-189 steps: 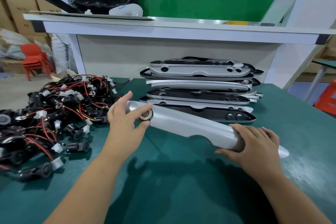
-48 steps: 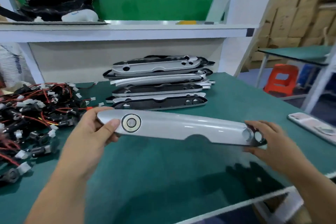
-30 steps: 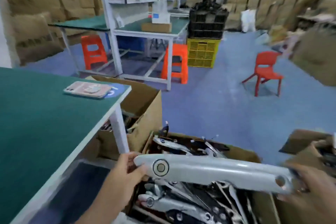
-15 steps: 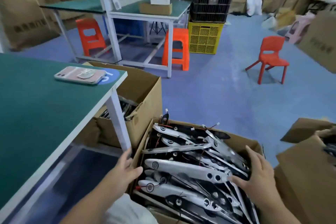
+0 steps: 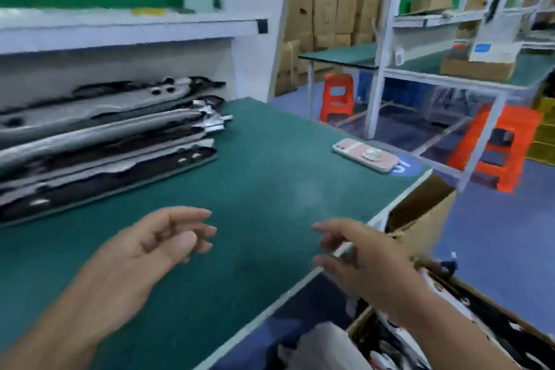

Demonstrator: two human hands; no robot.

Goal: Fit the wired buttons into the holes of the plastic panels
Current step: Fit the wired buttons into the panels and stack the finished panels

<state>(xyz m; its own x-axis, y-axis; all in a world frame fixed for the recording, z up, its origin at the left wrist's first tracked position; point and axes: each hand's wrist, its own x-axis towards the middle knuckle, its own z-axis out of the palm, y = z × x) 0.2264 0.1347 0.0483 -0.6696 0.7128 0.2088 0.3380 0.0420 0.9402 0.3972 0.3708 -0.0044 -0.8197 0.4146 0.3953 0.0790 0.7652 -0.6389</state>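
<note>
A stack of long silver and black plastic panels [image 5: 105, 141] lies at the back left of the green table [image 5: 270, 183]. My left hand [image 5: 150, 246] hovers above the table's near part, fingers loosely spread, holding nothing. My right hand [image 5: 360, 255] hangs over the table's right edge with relaxed fingers and nothing in it. Below it, a cardboard box [image 5: 468, 330] on the floor holds several finished panels. The wired buttons are out of view. The frame is blurred by motion.
A pink phone [image 5: 365, 155] lies near the table's right corner beside a blue sticker [image 5: 405, 167]. A second open cardboard box [image 5: 420, 213] stands under that corner. A white shelf [image 5: 129, 30] runs above the panels. Orange stools [image 5: 336, 96] and another bench stand beyond.
The finished panel has been laid in the floor box and both hands have let go. My view and both hands have swung left, back over the green table.
</note>
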